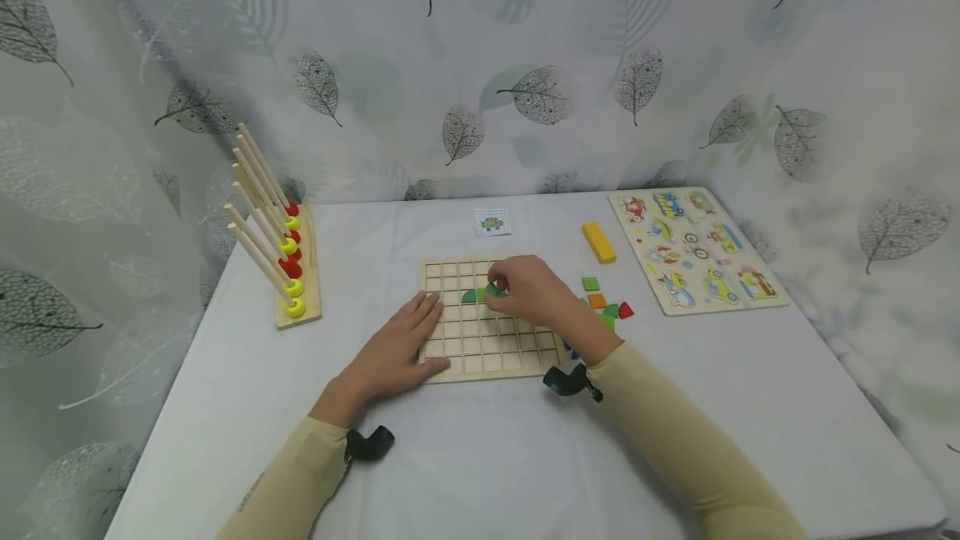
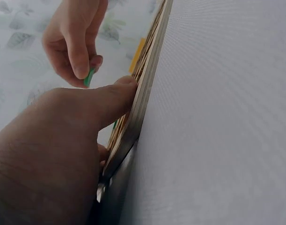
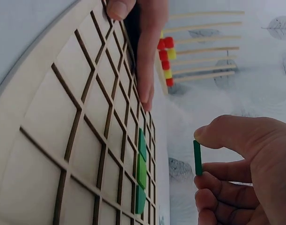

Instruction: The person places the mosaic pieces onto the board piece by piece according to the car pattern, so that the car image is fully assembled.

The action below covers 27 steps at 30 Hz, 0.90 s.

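Note:
A square wooden grid board [image 1: 480, 363] lies mid-table. My left hand [image 1: 393, 348] rests flat along its left side, fingers outstretched and thumb at the near edge. Between thumb and fingertips, my right hand [image 1: 536, 294] pinches a thin green tile [image 3: 197, 158], held above the board. A row of three green tiles sits in the grid; the middle one [image 3: 142, 172] is a lighter green than those on either side. In the head view the right hand partly covers that row.
Loose tiles lie right of the board, among them a green square [image 1: 590, 283], an orange one [image 1: 597, 301] and a red one [image 1: 626, 310]. Behind are a picture card [image 1: 492, 222], a yellow block [image 1: 598, 242] and a picture puzzle [image 1: 701, 252]. At left stands a beaded peg rack [image 1: 309, 302].

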Each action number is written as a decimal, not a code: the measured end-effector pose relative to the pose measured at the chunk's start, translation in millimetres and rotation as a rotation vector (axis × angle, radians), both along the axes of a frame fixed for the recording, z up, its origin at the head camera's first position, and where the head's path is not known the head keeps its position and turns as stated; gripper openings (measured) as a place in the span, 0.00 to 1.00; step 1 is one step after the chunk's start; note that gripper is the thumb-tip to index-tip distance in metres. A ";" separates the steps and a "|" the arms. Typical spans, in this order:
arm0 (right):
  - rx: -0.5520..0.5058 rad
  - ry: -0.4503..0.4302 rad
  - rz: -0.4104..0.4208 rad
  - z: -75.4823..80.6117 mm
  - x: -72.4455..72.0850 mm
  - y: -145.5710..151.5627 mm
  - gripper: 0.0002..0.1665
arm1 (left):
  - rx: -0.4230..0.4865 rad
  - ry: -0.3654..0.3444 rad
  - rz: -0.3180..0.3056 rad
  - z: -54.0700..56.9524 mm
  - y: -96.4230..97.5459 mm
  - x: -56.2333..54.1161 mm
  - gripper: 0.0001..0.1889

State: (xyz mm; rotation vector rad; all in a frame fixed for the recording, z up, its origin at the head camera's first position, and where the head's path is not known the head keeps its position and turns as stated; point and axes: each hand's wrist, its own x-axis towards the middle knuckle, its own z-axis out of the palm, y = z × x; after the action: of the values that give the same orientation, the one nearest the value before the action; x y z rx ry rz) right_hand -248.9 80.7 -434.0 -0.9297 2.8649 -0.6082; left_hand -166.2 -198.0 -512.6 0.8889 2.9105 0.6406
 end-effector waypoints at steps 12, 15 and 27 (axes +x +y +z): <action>0.014 0.001 0.011 -7.5 0.9 -28.6 0.13 | 0.001 0.006 -0.045 0.1 -4.8 -1.8 0.45; 0.041 0.010 0.025 -10.3 0.5 -36.3 0.12 | 0.009 0.009 -0.044 -0.2 -5.7 -2.1 0.45; 0.072 -0.003 0.009 -21.7 2.9 -56.8 0.14 | 0.028 0.010 -0.054 -1.4 -5.5 -2.6 0.46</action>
State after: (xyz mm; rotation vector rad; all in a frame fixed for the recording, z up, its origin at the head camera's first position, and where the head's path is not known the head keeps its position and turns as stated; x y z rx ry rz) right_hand -246.1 23.9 -455.8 -0.9301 2.8573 -0.5010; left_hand -168.8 -203.5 -514.0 0.9730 2.8822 0.6773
